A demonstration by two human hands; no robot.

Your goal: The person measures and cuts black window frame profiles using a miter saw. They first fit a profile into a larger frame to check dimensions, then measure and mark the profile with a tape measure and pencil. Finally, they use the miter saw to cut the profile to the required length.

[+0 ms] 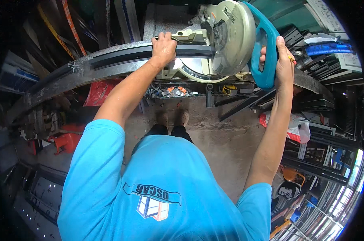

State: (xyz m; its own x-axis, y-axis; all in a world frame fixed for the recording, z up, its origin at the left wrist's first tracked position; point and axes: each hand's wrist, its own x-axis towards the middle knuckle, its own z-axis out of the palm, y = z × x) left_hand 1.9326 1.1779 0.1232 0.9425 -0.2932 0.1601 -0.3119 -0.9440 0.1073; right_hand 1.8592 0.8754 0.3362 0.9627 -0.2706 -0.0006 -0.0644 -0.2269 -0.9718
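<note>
Blue shirt: the wearer's chest (162, 172) fills the lower middle, nearest of all; both forearms reach away from it.
Right hand (285, 62): closed around the teal handle (271, 44), with fingertips showing through its loop; the rest of the fingers are hidden, and a small yellow-and-red object beside the hand is too small to identify.
Left hand (164, 49): narrow, curled over the black bar (138, 54) and gripping it from above; the thumb is hard to make out.
Black bar: lies lengthwise along the tabletop (109, 72), its right end at the saw's guard; its left end blends into dark surroundings.
Miter saw (235, 36): cream body and rounded guard just left of the right hand; the blade's cutting edge cannot be made out.
Under the tabletop: a yellow-and-black tape measure (230, 90), loose scraps (176, 92) and a red bag (99, 93), partly covered.
Floor (214, 140): shoes partly visible, dark legs mostly behind the shirt.
</note>
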